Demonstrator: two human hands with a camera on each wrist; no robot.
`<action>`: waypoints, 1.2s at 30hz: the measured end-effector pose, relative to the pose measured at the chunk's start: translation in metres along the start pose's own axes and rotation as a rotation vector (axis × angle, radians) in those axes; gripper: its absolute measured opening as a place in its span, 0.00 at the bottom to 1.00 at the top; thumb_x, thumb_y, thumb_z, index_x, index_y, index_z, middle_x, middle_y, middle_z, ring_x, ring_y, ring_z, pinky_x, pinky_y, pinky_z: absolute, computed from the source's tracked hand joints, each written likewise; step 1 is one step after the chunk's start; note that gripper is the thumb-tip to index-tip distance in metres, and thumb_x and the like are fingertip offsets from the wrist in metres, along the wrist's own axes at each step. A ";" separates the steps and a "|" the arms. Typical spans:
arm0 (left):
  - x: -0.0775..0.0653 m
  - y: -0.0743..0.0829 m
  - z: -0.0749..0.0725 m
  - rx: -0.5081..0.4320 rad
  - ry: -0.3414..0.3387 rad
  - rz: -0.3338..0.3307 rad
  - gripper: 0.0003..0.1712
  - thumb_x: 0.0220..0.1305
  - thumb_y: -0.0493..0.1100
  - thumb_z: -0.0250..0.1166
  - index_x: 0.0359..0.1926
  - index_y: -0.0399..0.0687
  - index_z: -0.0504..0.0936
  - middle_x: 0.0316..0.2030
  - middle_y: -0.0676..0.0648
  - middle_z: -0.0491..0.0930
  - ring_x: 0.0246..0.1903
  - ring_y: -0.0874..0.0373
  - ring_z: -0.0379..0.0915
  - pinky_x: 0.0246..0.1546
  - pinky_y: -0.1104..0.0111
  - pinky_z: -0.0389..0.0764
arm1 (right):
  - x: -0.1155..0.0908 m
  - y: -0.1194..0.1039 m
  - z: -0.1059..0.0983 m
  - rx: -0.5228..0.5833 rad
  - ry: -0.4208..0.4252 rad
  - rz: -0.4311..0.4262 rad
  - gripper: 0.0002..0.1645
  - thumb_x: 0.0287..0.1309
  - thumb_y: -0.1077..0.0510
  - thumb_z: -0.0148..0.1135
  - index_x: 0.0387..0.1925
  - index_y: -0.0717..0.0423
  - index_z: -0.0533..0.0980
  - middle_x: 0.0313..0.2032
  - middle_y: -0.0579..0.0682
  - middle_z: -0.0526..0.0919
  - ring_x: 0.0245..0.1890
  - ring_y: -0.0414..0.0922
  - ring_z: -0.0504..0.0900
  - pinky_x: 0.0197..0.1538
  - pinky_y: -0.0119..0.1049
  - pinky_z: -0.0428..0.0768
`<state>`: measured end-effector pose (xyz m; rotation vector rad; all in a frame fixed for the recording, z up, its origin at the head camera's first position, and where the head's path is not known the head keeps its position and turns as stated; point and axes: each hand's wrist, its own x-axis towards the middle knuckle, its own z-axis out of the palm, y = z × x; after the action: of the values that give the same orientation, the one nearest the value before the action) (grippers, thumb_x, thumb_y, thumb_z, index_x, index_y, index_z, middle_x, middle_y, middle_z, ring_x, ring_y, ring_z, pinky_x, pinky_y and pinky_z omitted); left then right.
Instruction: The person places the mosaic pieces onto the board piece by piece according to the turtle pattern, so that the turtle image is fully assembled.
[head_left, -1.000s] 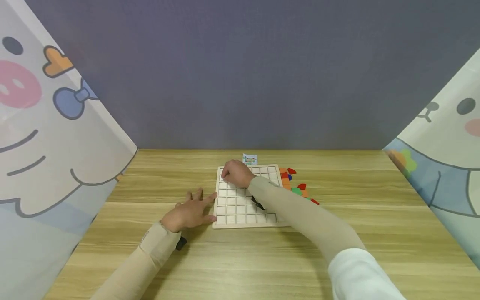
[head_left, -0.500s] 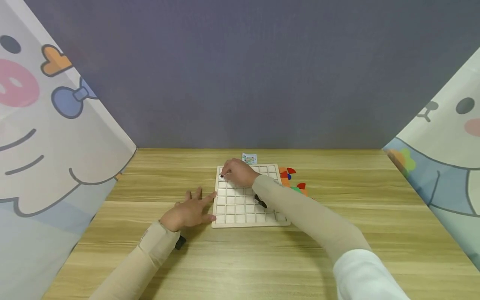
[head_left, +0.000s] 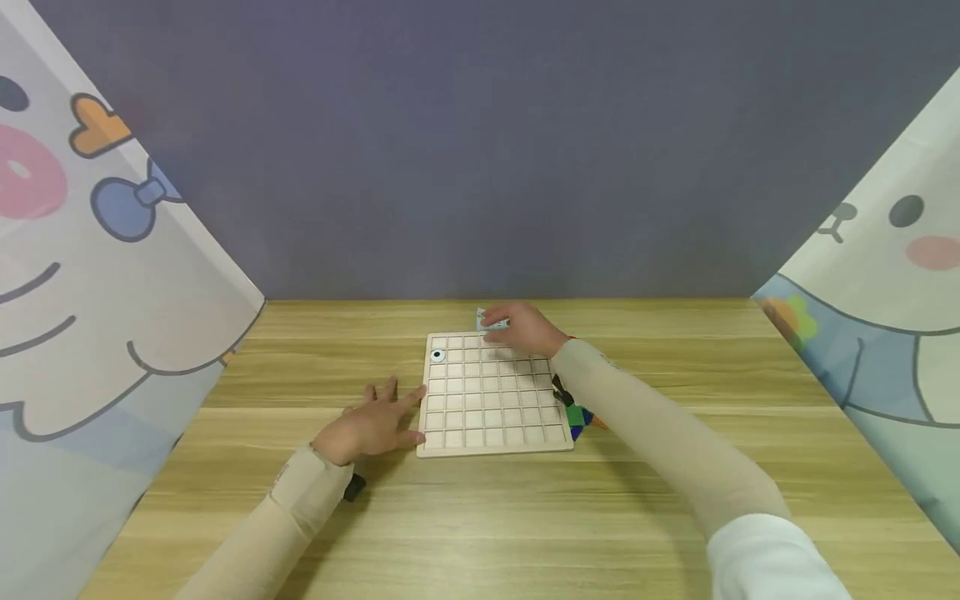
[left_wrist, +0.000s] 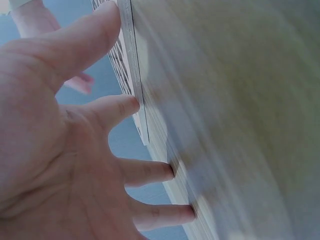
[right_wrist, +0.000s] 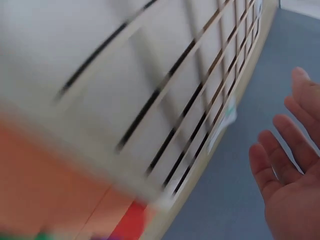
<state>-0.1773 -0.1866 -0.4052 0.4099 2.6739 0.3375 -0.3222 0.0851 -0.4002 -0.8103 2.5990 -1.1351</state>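
A wooden grid board (head_left: 495,452) lies on the table, divided into small square cells. One white round piece with a black dot (head_left: 437,356) sits in a cell near its far left corner, like an eye. My left hand (head_left: 372,425) rests beside the board with fingers spread, thumb and index fingertip at its left edge; the left wrist view shows these fingertips (left_wrist: 132,102) along the rim. Over the board's far side hovers my right hand (head_left: 525,327), fingers loosely bent and holding nothing in the right wrist view. It partly covers a small printed card (head_left: 480,318).
Coloured flat pieces, among them a green square (head_left: 574,416), lie along the board's right side, largely hidden under the right forearm. Orange (right_wrist: 50,185) and red (right_wrist: 129,220) pieces show in the right wrist view. A grey wall (head_left: 510,150) stands behind the table.
My right hand has let go of the eye-like round piece, leaving it in the far left of the board, and has moved right and back. The left hand stays at the board's edge.
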 end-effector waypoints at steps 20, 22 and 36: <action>0.000 -0.002 0.001 -0.005 0.005 0.015 0.46 0.62 0.62 0.59 0.74 0.58 0.48 0.69 0.26 0.39 0.63 0.20 0.35 0.45 0.25 0.53 | -0.065 0.066 -0.050 -0.085 0.049 0.067 0.26 0.59 0.57 0.65 0.58 0.60 0.75 0.65 0.52 0.67 0.64 0.53 0.64 0.57 0.47 0.70; 0.000 -0.002 0.000 -0.003 0.005 0.015 0.46 0.62 0.62 0.59 0.74 0.58 0.48 0.69 0.26 0.39 0.63 0.20 0.36 0.45 0.25 0.53 | -0.073 0.069 -0.054 -0.081 0.056 0.051 0.26 0.57 0.57 0.66 0.57 0.61 0.75 0.65 0.53 0.67 0.63 0.53 0.65 0.55 0.48 0.72; -0.001 -0.002 0.001 0.006 0.007 0.011 0.46 0.63 0.63 0.58 0.74 0.58 0.49 0.69 0.26 0.40 0.63 0.20 0.36 0.45 0.26 0.54 | -0.131 0.084 -0.060 -0.190 -0.017 -0.046 0.29 0.52 0.54 0.70 0.57 0.54 0.76 0.66 0.50 0.66 0.68 0.54 0.55 0.63 0.57 0.58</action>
<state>-0.1765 -0.1886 -0.4066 0.4267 2.6806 0.3355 -0.2696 0.2416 -0.4251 -0.9181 2.7172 -0.8972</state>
